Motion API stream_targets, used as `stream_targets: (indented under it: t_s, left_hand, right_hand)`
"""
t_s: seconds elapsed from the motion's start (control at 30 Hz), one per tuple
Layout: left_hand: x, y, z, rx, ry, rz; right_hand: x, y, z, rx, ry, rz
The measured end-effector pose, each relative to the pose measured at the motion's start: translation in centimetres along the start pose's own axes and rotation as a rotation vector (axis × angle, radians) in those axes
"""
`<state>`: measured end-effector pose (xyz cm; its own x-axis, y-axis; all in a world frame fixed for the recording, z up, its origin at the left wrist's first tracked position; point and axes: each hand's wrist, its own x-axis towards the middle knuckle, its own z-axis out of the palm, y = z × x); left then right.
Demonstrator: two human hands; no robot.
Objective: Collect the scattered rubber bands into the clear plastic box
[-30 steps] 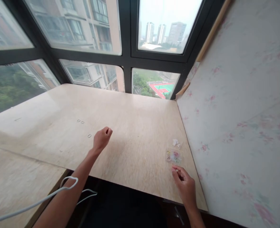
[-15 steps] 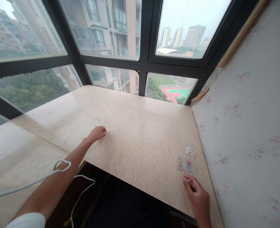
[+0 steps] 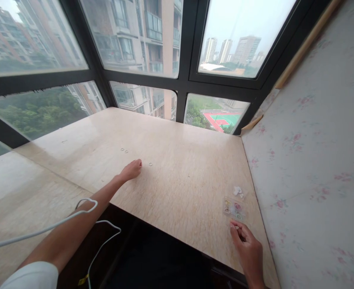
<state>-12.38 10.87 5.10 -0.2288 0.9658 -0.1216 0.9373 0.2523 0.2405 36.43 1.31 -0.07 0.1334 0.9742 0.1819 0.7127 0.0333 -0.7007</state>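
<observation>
My left hand (image 3: 132, 169) is closed over the tabletop, fingertips pressed together; whatever they pinch is hidden. Just right of it lies a thin, small ring (image 3: 150, 164). Two more rings, a left one (image 3: 122, 149) and a right one (image 3: 126, 151), lie close together beyond the hand. At the right, my right hand (image 3: 249, 245) has thumb and forefinger pinched, and I cannot make out anything between them. Its fingertips are at the near edge of a clear compartment box (image 3: 231, 214) holding yellow, pink and green rings. Behind the box is a clear tray with small white pieces (image 3: 238, 191).
The pale marbled tabletop (image 3: 177, 180) runs to dark-framed windows. A flowered wall (image 3: 303, 168) bounds the right side. One white cable (image 3: 44, 229) passes over my left forearm, and another cable (image 3: 100, 245) hangs below the table edge.
My left hand has moved a little to the right, nearer the single ring, and its fingertips are now turned out of sight. My right hand has stayed almost still beside the box.
</observation>
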Motion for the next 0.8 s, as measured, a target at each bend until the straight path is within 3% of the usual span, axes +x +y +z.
stream_targets:
  t_s: [0.1,0.23,0.37,0.5,0.63,0.8]
  left_hand:
    - [-0.2,2.2,0.9,-0.066,0.014,0.086]
    - [-0.5,6.4,1.8,-0.35,0.057,0.229]
    - [-0.9,12.3,2.5,-0.605,-0.003,0.37]
    - [-2.4,19.6,3.7,-0.722,-0.126,0.523]
    - [-4.9,26.8,5.4,-0.775,-0.28,0.692]
    - [-6.3,32.0,6.7,-0.646,-0.265,0.887]
  right_hand:
    - [0.0,0.1,0.1,-0.001,0.007,-0.014]
    - [0.0,0.0,0.3,0.013,0.014,-0.035]
    - [0.0,-0.5,0.4,0.048,0.014,-0.035]
    - [0.0,-0.9,0.3,0.092,0.023,-0.017]
    - [0.0,-1.3,0.3,0.138,0.032,0.016]
    - [0.1,-1.6,0.1,0.151,0.033,0.027]
